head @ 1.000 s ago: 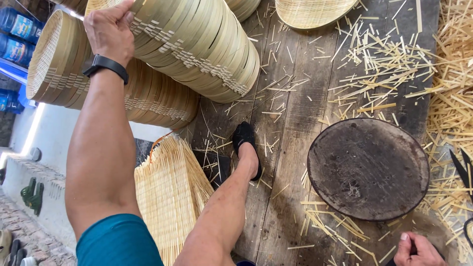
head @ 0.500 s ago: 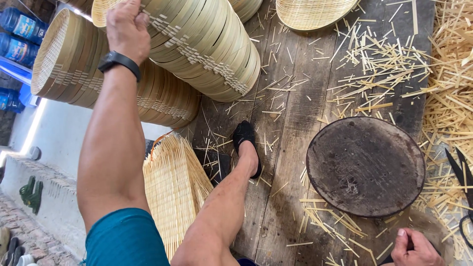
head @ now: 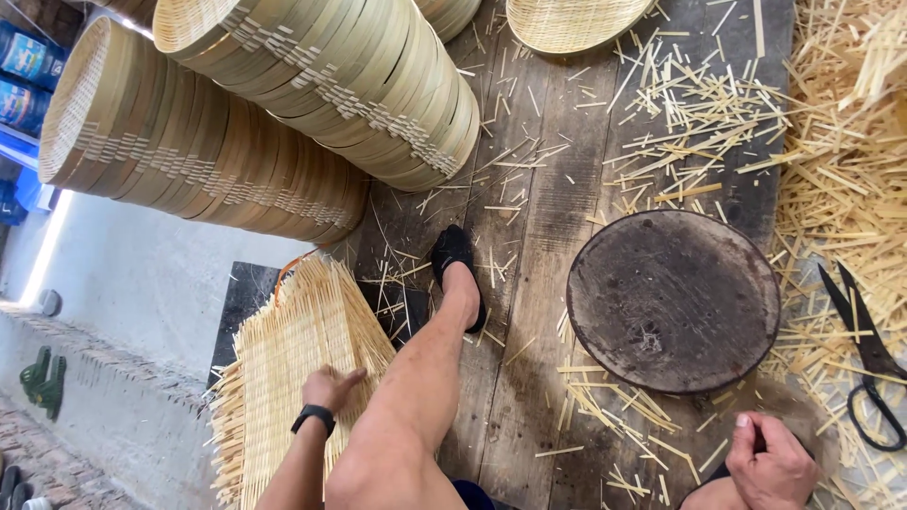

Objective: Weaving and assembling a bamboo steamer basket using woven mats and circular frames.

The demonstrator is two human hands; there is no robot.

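My left hand (head: 331,388), with a black watch on the wrist, lies on a stack of flat woven bamboo mats (head: 279,364) at the lower left, thumb spread and fingers on the top mat. My right hand (head: 770,461) sits curled at the bottom right edge beside my knee, with something small and dark under the fingers that I cannot make out. My bare leg runs up the middle to a foot in a black shoe (head: 457,272) on the plank floor. A round dark wooden board (head: 675,297) lies just above my right hand.
Two long stacks of round bamboo rims (head: 321,85) (head: 189,156) lie tilted at the top left. A woven basket (head: 572,19) is at the top edge. Black shears (head: 869,368) lie at the right among heaped bamboo slivers (head: 850,142). A drop-off borders the planks at left.
My left arm has come down from the upper stack of rims to the woven mats beside my leg. The view has shifted slightly; my right hand has stayed in place.
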